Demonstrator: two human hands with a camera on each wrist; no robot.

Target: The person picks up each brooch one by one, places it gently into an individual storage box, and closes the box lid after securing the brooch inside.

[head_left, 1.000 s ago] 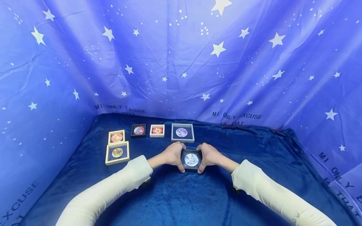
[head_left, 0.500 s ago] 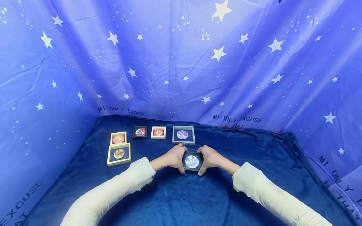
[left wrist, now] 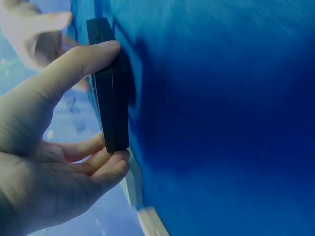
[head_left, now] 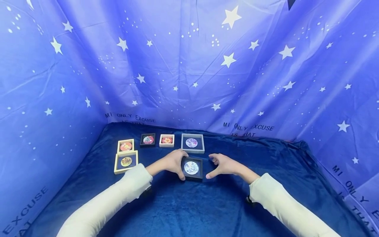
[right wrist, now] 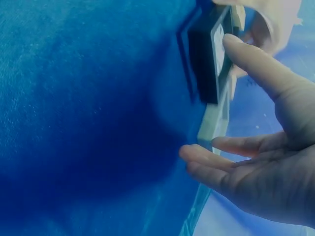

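A black square display frame (head_left: 199, 178) with a round blue-and-white picture inside is near the middle of the cloth in the head view. My left hand (head_left: 173, 163) grips its left side, thumb on the near edge and fingers at the far edge. The left wrist view shows the black frame (left wrist: 114, 113) edge-on between thumb and fingers, with its shadow on the cloth beside it. To its right, my right hand (head_left: 225, 166) is apart from it, thumb and fingers spread around nothing. In the right wrist view a gap shows between the right hand (right wrist: 266, 142) and the black frame (right wrist: 204, 59).
Behind the black frame lies a grey frame (head_left: 192, 152) with a purple disc. Further left are a small pale frame (head_left: 166, 145), a small black frame (head_left: 147, 144) and two cream frames, the nearer one (head_left: 116, 167) overlapping the other (head_left: 119, 146). Starry curtains (head_left: 189, 65) surround the blue cloth (head_left: 189, 207).
Both hands held the black frame before. My right hand has let go and moved off to the right, while my left hand has shifted the frame leftward.
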